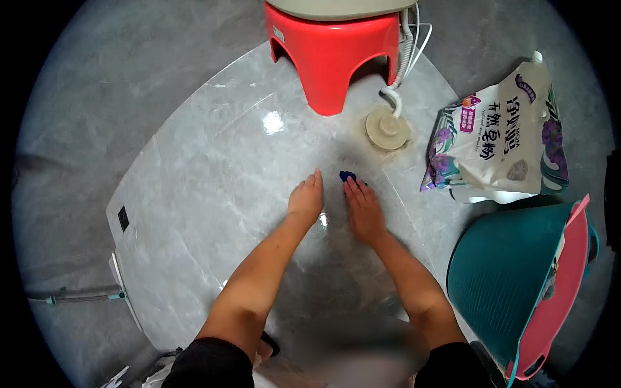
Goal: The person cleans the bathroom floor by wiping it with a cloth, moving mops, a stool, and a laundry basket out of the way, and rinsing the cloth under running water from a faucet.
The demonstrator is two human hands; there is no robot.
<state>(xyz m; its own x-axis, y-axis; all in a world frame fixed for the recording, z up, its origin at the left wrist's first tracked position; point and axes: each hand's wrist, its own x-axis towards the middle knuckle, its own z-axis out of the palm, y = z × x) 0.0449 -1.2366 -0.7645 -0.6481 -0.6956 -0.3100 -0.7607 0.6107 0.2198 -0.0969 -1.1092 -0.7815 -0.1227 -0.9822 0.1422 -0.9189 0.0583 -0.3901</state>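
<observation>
My right hand lies palm down on the grey tiled floor, its fingers over a small dark blue cloth. Only a crumpled edge of the cloth shows past the fingertips; the rest is hidden under the hand. To its left, my left hand is at or just above the floor with fingers stretched forward and nothing visible in it. Whether it touches the tiles I cannot tell. Ahead of both hands is a round beige drain cover with a pale hose running into it.
A red plastic stool under a beige appliance stands ahead. On the right are a large soap powder bag and a tilted teal tub with a pink basin. A small black square lies at far left.
</observation>
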